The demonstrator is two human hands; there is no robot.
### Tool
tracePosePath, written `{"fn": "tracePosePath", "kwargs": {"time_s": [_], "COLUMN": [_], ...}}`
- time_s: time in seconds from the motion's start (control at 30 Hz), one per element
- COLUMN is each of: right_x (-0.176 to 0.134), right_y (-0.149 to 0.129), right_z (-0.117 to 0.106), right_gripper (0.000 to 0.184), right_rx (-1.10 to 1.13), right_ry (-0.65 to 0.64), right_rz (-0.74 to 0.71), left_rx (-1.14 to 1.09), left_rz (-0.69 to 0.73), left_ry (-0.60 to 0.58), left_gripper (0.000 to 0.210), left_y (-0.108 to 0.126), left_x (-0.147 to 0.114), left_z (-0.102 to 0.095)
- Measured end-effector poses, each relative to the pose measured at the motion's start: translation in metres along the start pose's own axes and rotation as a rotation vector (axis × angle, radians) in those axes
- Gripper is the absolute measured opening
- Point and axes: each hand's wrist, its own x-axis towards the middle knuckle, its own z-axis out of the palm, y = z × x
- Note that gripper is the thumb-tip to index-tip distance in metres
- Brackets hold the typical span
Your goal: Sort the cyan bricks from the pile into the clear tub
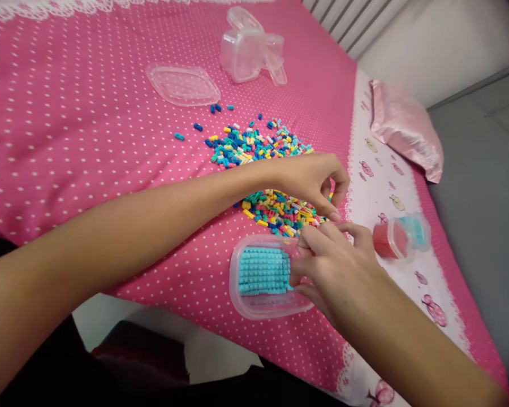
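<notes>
A clear plastic container (235,299) holds neat, tightly set rows of small turquoise toy bricks (261,270). My right hand (337,271) reaches over its right side, fingertips pinched at the end of the rows on a turquoise brick that the fingers mostly cover. Behind it, a loose pile of mixed-colour toy bricks (275,212) spreads over the bed, partly hidden under my left forearm. At the pile's right edge, my left hand (311,178) has its fingers curled toward the thumb; whatever is between the tips cannot be made out.
A clear lid (184,85) lies on the pink dotted bedsheet (89,141). Further back sit empty clear containers (248,53). To the right are a container of red pieces (392,240) and one of turquoise pieces (418,230). A pink satin pillow (407,127) rests near the wall.
</notes>
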Motion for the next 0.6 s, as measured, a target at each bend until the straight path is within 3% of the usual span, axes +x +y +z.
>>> {"fn": "tracePosePath", "kwargs": {"time_s": [0.23,0.43,0.6], "right_x": [-0.001,0.004,0.003], "right_y": [-0.007,-0.017,-0.015], "right_z": [0.004,0.023,0.016], "right_gripper": [0.022,0.026,0.028], "right_rx": [-0.048,-0.115,-0.059], "right_ry": [0.025,0.183,0.093], "right_rz": [0.036,0.187,0.100], "left_rx": [-0.076,-0.072,-0.012], "left_rz": [-0.004,0.008,0.016], "left_ry": [-0.033,-0.025,-0.011], "left_gripper": [0.018,0.021,0.023], "left_y": [-0.001,-0.001,-0.002], "left_x": [0.000,0.001,0.001], "left_z": [0.000,0.000,-0.001]}}
